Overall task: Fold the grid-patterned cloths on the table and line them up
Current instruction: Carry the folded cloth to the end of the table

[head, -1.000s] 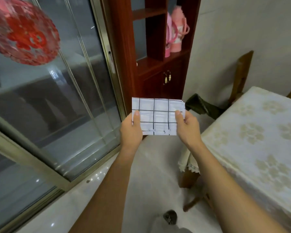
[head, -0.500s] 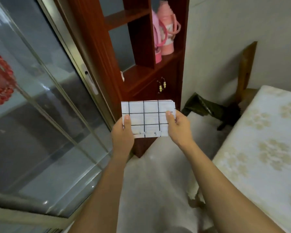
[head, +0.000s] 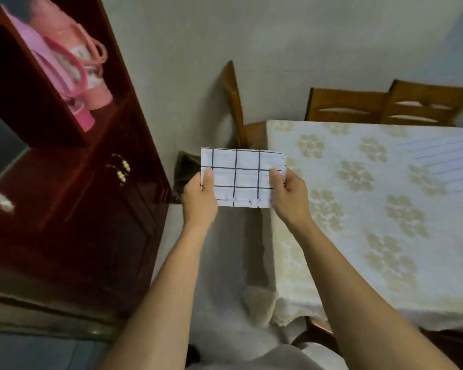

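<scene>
My left grip (head: 199, 198) and right grip (head: 289, 196) pinch the folded cloth (head: 242, 177) by 2 sides. I should lay it flat, straight on the surface (head: 358, 209).

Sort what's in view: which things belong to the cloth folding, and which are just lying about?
Job: folded grid-patterned cloth, left hand and right hand holding it, table, lined cloth lying on it.
Lying about: wooden cabinet, pink flasks, wooden chairs, dark bundle on the floor.

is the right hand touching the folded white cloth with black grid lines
Touching. The head view shows the right hand pinching the grid cloth at its right edge, thumb on its front.
</scene>
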`<control>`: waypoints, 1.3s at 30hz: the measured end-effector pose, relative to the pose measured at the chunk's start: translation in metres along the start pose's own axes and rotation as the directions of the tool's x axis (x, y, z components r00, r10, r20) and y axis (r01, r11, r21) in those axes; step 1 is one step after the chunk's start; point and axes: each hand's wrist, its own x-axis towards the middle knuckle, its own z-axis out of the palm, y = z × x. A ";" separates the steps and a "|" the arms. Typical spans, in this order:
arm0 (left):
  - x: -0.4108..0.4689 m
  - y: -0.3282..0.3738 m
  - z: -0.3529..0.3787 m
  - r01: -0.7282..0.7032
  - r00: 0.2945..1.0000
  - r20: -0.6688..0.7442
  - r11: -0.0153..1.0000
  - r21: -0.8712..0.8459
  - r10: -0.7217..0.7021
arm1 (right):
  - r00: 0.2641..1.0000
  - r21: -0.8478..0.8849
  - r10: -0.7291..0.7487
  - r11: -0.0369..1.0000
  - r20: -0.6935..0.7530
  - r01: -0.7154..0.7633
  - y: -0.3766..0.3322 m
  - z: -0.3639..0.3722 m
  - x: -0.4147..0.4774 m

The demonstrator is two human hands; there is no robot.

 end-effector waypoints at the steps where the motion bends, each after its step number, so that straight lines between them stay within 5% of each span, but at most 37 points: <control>1: 0.013 0.003 0.006 -0.016 0.999 0.047 1.000 -0.008 0.017 | 0.999 -0.008 0.016 1.000 -0.047 -0.017 0.000 0.000 0.005; 8: 0.069 0.009 0.054 -0.058 0.918 0.386 0.993 -0.101 0.093 | 0.909 -0.062 0.107 0.988 -0.402 -0.144 0.009 -0.010 0.021; 14: 0.068 0.026 0.120 -0.152 0.750 0.633 0.981 -0.116 0.191 | 0.721 0.026 0.220 0.962 -0.657 -0.270 0.044 -0.042 -0.001; 26: 0.102 0.058 0.237 -0.129 0.636 0.757 0.988 -0.089 0.152 | 0.574 0.049 0.248 0.940 -0.780 -0.338 0.074 -0.109 0.061; 39: 0.094 0.032 0.365 -0.160 0.112 0.993 0.987 -0.019 0.038 | 0.084 0.296 0.407 0.777 -0.910 -0.556 0.134 -0.112 0.033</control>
